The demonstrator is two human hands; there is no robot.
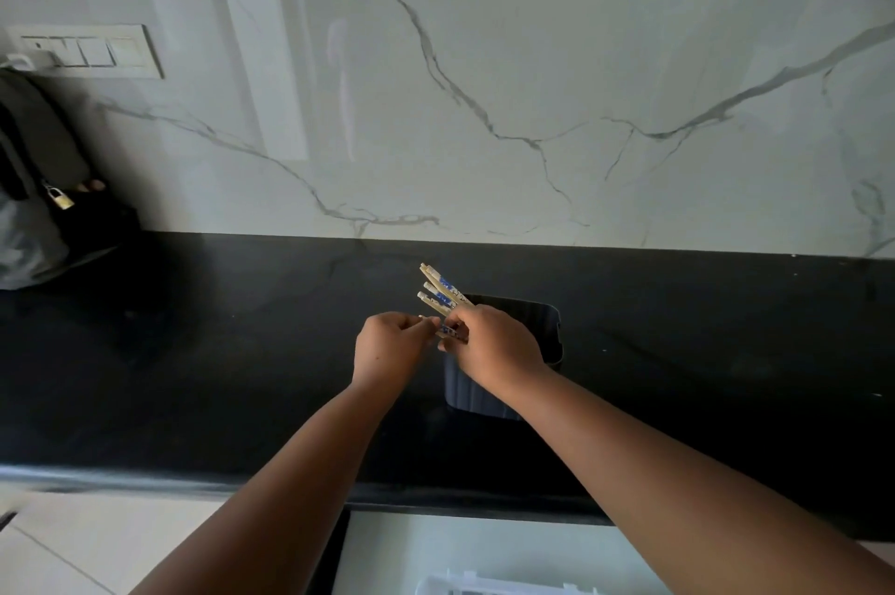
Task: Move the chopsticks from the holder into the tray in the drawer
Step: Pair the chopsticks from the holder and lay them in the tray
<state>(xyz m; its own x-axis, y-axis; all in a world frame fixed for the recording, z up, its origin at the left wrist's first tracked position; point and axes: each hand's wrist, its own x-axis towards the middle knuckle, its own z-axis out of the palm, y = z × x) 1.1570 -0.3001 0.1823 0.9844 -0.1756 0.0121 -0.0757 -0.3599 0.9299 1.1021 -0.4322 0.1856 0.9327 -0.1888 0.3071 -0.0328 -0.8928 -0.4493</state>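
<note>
A dark ribbed holder (503, 352) stood on the black counter (193, 352), below a white marble wall (484, 86). Both hands met above its left rim: the right hand (494, 342) was closed around a bunch of pale chopsticks (438, 292) with blue patterns, and the left hand (390, 347) pinched their near ends. A switch plate (92, 51) and a grey bag with a small padlock (60, 198) sat at far left. A white tray (503, 587) showed at the bottom edge. No writing could be read

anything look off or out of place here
Nothing stands out. Both hands, left hand and right hand, grip the chopsticks over the upright dark holder on the countertop; nothing spilled or broken.
</note>
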